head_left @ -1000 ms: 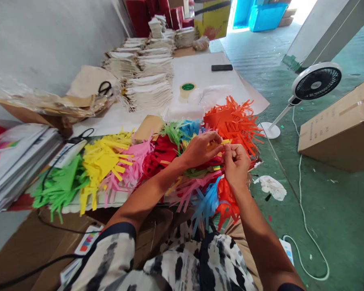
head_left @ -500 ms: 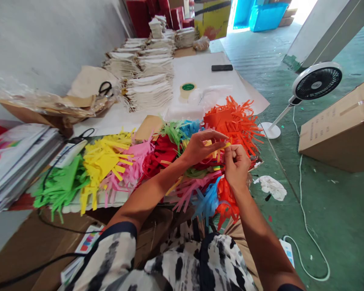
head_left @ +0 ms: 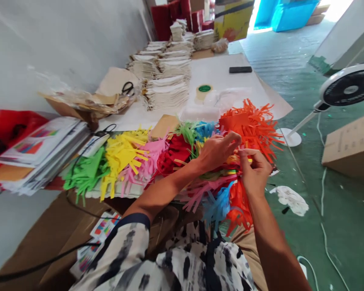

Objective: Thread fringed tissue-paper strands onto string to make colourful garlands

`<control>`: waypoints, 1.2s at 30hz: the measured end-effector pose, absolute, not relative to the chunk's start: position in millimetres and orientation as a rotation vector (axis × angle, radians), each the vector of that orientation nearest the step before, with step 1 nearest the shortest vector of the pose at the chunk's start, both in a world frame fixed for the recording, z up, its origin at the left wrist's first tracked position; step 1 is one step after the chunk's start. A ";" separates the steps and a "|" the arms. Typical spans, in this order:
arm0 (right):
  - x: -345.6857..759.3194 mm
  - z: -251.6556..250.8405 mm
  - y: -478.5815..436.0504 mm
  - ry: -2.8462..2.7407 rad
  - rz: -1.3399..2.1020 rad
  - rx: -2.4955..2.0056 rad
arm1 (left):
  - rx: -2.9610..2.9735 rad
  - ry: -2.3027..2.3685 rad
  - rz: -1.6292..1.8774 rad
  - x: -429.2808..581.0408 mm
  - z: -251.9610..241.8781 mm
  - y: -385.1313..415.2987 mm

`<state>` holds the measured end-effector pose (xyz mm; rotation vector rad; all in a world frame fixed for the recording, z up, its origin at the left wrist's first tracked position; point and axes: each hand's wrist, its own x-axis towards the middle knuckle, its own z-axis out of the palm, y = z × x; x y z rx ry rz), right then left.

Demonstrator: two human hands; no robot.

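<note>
My left hand (head_left: 220,150) is over the fringed paper tassels, fingers bent and drawn together; whatever they may hold is hidden. Just to its right, my right hand (head_left: 256,169) pinches with thumb and forefinger at something too small to name. Below the hands lie a pink tassel (head_left: 195,193), a blue tassel (head_left: 216,200) and a red-orange tassel (head_left: 240,204), their tops partly covered. An orange fringed bunch (head_left: 245,121) spreads behind the right hand. Leftward along the table edge are dark red (head_left: 174,153), light pink (head_left: 153,155), yellow (head_left: 123,155) and green (head_left: 86,171) fringes.
Stacks of off-white bundles (head_left: 166,95) stand farther back. Near them are a tape roll (head_left: 204,93), a black flat object (head_left: 240,70) and scissors (head_left: 128,88). Printed sheets (head_left: 48,149) pile up at left. A white fan (head_left: 348,89) and a carton (head_left: 352,145) are at right.
The view has swung left, so the scene sits farther right. My left hand's fingers, stretched before, are now curled in and raised slightly away from the right hand's pinch.
</note>
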<state>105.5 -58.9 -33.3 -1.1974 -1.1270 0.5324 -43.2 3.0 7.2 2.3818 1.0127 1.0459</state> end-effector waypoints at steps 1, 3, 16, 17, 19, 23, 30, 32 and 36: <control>106.2 -34.3 -57.9 -1.102 0.550 -1.180 | 2.379 1.027 1.047 -47.5 8.8 6.3; 107.0 -35.5 -56.5 -1.055 0.620 -1.147 | 2.394 1.034 1.046 -65.3 15.9 16.8; 102.6 -30.3 -56.0 -1.081 0.572 -1.164 | 2.959 1.038 0.391 -189.1 15.3 43.7; 103.2 -30.8 -56.1 -1.082 0.578 -1.166 | 2.986 1.054 0.404 -189.5 14.1 45.9; 104.4 -31.6 -56.4 -1.074 0.580 -1.173 | 2.991 1.111 0.516 -195.3 19.6 54.2; 103.6 -31.2 -57.0 -1.065 0.564 -1.176 | 2.751 1.386 1.164 -212.9 54.3 73.9; 99.9 -30.6 -55.9 -1.058 0.521 -1.200 | 2.454 1.100 1.276 -131.7 63.5 50.3; 100.6 -32.0 -54.5 -1.016 0.534 -1.195 | 2.432 0.922 1.073 -96.0 43.4 36.9; 102.5 -34.8 -51.9 -0.948 0.640 -1.157 | 2.265 0.795 0.949 -54.0 8.6 23.1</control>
